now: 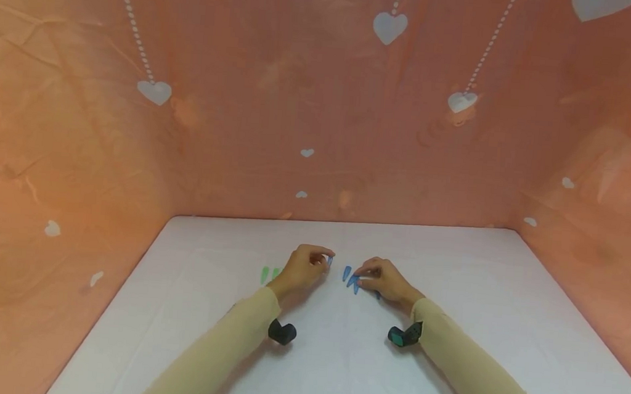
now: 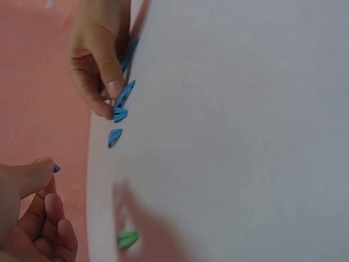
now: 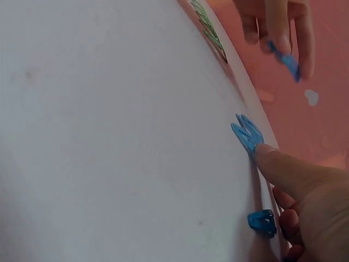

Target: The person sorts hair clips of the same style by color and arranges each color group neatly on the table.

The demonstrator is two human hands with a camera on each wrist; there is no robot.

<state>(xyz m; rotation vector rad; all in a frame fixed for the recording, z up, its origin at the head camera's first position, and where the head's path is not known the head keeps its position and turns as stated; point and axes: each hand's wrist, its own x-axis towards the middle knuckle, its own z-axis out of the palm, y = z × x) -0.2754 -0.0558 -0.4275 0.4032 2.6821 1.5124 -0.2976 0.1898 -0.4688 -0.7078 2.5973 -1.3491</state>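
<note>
My left hand (image 1: 304, 268) is raised over the white table and pinches a blue snap hair clip (image 3: 289, 63) between thumb and fingertips. Opposite it, my right hand (image 1: 387, 281) is down at the table, thumb and fingers closed on a blue hair clip (image 3: 252, 143) in a small group. Two more blue clips, one of them the nearer clip (image 1: 346, 273), lie just left of those fingertips. Under the right palm sits a separate dark blue clip (image 3: 263, 222). Green hair clips (image 1: 265, 274) lie in a row beside the left wrist, partly hidden by it.
The white table (image 1: 335, 372) ends at the back against an orange cloth (image 1: 343, 131) with white hearts, which also rises on both sides. Dark cameras (image 1: 282, 332) are strapped at both wrists.
</note>
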